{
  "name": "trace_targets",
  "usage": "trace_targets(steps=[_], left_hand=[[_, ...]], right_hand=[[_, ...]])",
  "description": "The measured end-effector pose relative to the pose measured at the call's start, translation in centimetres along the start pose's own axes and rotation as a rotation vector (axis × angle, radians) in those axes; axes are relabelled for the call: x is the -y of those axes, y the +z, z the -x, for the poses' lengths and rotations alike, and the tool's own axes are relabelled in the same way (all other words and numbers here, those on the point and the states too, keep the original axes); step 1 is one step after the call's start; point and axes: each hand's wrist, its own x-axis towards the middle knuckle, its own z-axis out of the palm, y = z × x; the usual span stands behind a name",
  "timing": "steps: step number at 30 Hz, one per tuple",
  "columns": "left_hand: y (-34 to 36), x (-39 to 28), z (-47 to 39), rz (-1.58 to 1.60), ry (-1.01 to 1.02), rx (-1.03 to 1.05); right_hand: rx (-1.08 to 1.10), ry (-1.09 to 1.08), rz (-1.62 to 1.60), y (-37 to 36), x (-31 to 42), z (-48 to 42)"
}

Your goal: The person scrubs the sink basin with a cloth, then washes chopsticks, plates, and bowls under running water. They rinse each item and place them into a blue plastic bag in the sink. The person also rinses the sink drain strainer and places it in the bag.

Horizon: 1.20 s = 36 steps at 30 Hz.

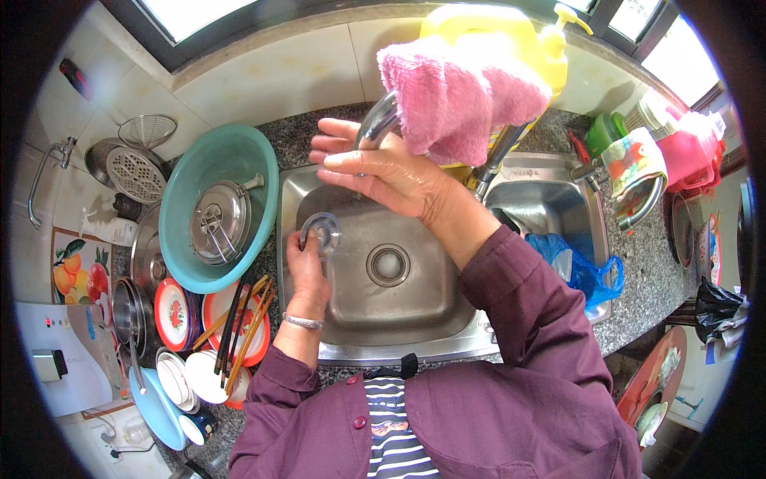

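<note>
My left hand (pixel 308 269) grips a clear, round glass or plastic vessel (pixel 321 236) over the left side of the steel sink basin (pixel 353 293). At the spout of the curved metal faucet (pixel 378 123), my right hand (pixel 383 167) is raised with its fingers apart and holds nothing. A pink towel (pixel 461 102) hangs over the faucet's neck. Below the hands, the drain (pixel 388 265) shows in the basin floor. Whether water is running cannot be told.
Left of the sink stand a teal basin (pixel 269 209) with metal ware inside, enamel plates (pixel 173 314), chopsticks (pixel 248 335) and bowls (pixel 206 377). A blue plastic bag (pixel 577 269) lies over the right sink. Behind the faucet stands a yellow jug (pixel 485 24).
</note>
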Motion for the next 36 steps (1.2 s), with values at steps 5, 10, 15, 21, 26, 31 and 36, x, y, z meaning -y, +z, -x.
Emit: trace_targets(steps=[5, 10, 15, 21, 26, 31, 36], left_hand=[[0.2, -0.4, 0.2, -0.025, 0.011, -0.022], [-0.3, 0.2, -0.2, -0.012, 0.032, -0.004], [-0.2, -0.4, 0.3, 0.018, 0.014, -0.002], [-0.7, 0.0, 0.0, -0.023, 0.027, 0.001], [-0.6, -0.1, 0.5, -0.002, 0.021, 0.005], [-0.4, -0.7, 1.3, 0.011, 0.035, 0.016], [-0.8, -0.2, 0.9, -0.004, 0.064, 0.011]], right_hand=[[0.030, 0.095, 0.001, 0.3, 0.7, 0.7], [0.066, 0.240, 0.145, 0.4, 1.9, 1.6], [0.093, 0.454, 0.428, 0.8, 3.2, 3.5], [0.090, 0.602, 0.607, 1.5, 4.7, 8.2], [0.040, 0.654, 0.746, 2.4, 5.7, 11.0], [-0.066, 0.623, 0.716, 2.3, 5.6, 13.5], [-0.117, 0.519, 0.281, 2.9, 4.1, 13.4]])
